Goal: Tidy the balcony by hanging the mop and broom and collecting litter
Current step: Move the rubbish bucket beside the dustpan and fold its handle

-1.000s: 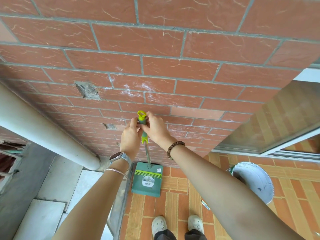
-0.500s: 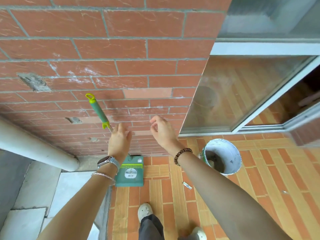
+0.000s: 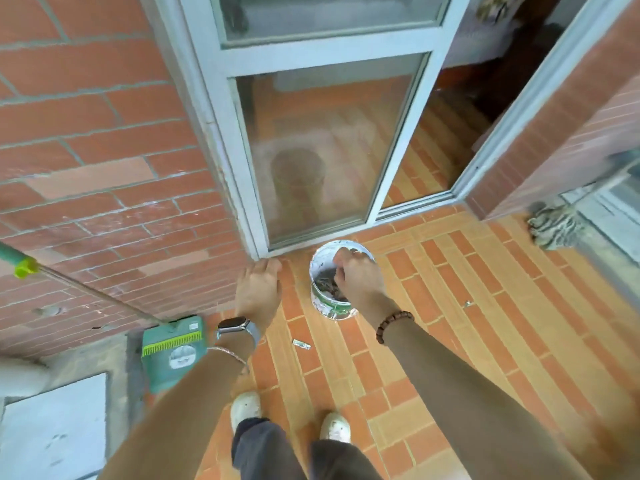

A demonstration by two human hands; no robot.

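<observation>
A green dustpan (image 3: 173, 349) with a long handle (image 3: 93, 292) leans against the red brick wall (image 3: 86, 150) at the lower left, untouched. My left hand (image 3: 258, 289) hangs free with loose fingers, holding nothing, to the right of the dustpan. My right hand (image 3: 358, 275) is over the white bucket (image 3: 329, 310) on the floor, fingers curled at its rim; whether it grips the rim is unclear. Dark debris lies inside the bucket. A small wrapper (image 3: 301, 344) lies on the tiles in front of my feet. A mop head (image 3: 554, 226) shows at the right edge.
A glass sliding door with a white frame (image 3: 398, 174) stands behind the bucket, open on its right side. Another scrap of litter (image 3: 467, 304) lies on the orange floor tiles to the right. Grey concrete and a white slab (image 3: 52, 424) fill the lower left.
Both hands let go of the dustpan handle, which now leans on the wall. My view swung right and down; my right hand reached over the bucket.
</observation>
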